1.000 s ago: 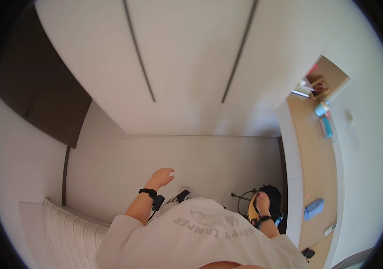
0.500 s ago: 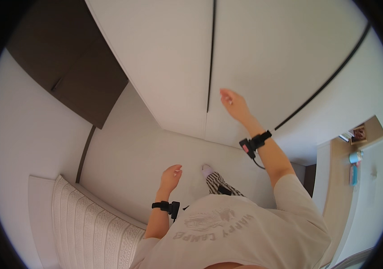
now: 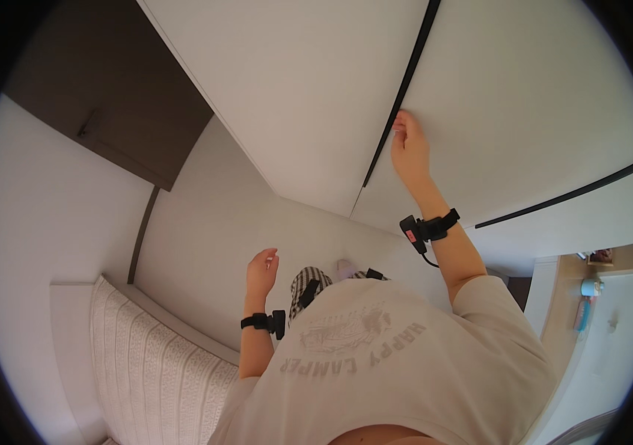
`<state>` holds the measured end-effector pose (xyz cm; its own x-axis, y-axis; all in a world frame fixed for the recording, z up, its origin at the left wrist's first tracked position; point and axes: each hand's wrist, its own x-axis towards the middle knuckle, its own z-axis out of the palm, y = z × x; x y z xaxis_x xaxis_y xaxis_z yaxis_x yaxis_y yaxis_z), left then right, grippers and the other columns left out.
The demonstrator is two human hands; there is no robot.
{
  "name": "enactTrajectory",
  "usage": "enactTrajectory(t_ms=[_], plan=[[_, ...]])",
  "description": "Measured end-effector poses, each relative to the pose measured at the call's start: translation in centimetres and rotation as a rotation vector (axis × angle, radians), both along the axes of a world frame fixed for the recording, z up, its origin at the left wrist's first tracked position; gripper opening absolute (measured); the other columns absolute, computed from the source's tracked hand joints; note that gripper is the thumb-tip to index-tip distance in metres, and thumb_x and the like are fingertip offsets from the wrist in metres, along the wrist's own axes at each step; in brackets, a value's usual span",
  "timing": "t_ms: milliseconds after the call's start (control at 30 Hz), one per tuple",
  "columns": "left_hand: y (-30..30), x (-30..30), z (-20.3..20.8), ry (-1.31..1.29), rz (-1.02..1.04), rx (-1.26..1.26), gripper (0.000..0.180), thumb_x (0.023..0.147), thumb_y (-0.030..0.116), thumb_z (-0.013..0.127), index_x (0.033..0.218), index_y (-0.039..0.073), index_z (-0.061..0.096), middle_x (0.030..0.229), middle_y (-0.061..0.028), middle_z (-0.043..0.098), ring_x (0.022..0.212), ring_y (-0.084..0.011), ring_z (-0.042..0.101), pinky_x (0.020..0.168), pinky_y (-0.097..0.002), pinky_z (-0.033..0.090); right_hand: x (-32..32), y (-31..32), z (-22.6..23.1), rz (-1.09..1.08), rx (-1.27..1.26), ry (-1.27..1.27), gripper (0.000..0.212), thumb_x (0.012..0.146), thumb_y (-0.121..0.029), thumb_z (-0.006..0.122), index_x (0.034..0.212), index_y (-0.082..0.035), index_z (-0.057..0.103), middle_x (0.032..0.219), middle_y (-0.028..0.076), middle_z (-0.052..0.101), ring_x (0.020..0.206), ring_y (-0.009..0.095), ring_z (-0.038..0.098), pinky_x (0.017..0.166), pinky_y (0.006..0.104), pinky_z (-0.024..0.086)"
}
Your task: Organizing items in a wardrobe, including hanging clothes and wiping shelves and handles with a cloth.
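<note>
My right hand (image 3: pixel 410 148) is raised to a white wardrobe door (image 3: pixel 509 96), its fingers curled against the long black door handle (image 3: pixel 405 85) that runs along the door's edge. The fingertips meet the strip; how far they hook behind it is hidden. To the left of that strip is another white door panel (image 3: pixel 272 96), flat and in line with the first. Low on the left, my left hand (image 3: pixel 262 273) hangs in the air over the floor, fingers loosely bent and apart, holding nothing. Black bands with small boxes are strapped on both wrists.
A dark brown cabinet (image 3: pixel 123 96) stands at the far left. Nearer on the left is a bed with a ribbed beige cover (image 3: pixel 153 363). A wooden shelf (image 3: pixel 554 311) with small items is at the right. Pale floor (image 3: pixel 212 215) lies below.
My right hand has moved up and reached the black door handle, from being apart from it. My body has turned and stepped closer to the wardrobe. The left hand stays free.
</note>
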<state>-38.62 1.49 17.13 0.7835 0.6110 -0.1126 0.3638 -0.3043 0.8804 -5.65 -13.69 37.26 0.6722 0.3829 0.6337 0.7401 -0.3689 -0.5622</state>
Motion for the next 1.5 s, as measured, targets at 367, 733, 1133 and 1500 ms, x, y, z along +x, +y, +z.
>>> enactTrajectory(t_ms=[367, 733, 1133, 1500], plan=[[-5.7, -16.4, 9.0, -0.036, 0.011, 0.128, 0.022, 0.085, 0.014, 0.057, 0.103, 0.003, 0.062, 0.096, -0.0108, 0.065, 0.079, -0.0207, 0.062, 0.07, -0.0301, 0.05, -15.1, 0.9, 6.9, 0.296, 0.125, 0.368, 0.032, 0.079, 0.006, 0.039, 0.107, -0.001, 0.053, 0.096, 0.009, 0.06, 0.088, 0.019, 0.059, 0.078, 0.028, 0.046], [-13.9, -36.9, 15.5, 0.075, 0.024, 0.069, 0.022, 0.082, 0.014, 0.059, 0.102, 0.006, 0.062, 0.095, -0.0128, 0.064, 0.079, -0.0257, 0.062, 0.071, -0.0344, 0.05, -39.1, -7.2, 12.3, 0.543, 0.085, 0.527, 0.027, 0.075, 0.009, 0.038, 0.094, -0.003, 0.053, 0.08, 0.003, 0.054, 0.073, 0.009, 0.049, 0.066, 0.0208, 0.039], [-7.4, -32.3, 25.4, 0.158, -0.281, 0.791, 0.031, 0.077, 0.014, 0.059, 0.107, 0.01, 0.059, 0.132, -0.011, 0.045, 0.09, -0.0312, 0.06, 0.074, -0.0397, 0.051, -47.8, -31.5, 10.1, 0.312, 0.209, 0.585, 0.029, 0.072, 0.005, 0.047, 0.1, 0.001, 0.054, 0.087, 0.003, 0.054, 0.079, 0.011, 0.05, 0.07, 0.0235, 0.043], [1.8, -22.1, 27.2, 0.737, -0.183, 1.128, 0.035, 0.079, 0.017, 0.059, 0.113, 0.007, 0.056, 0.127, -0.0102, 0.046, 0.095, -0.0265, 0.061, 0.069, -0.0375, 0.053, -42.7, -38.3, 11.7, -0.21, 0.428, 0.407, 0.019, 0.088, -0.016, 0.059, 0.097, -0.004, 0.048, 0.084, -0.001, 0.045, 0.077, 0.007, 0.041, 0.07, 0.0206, 0.036]])
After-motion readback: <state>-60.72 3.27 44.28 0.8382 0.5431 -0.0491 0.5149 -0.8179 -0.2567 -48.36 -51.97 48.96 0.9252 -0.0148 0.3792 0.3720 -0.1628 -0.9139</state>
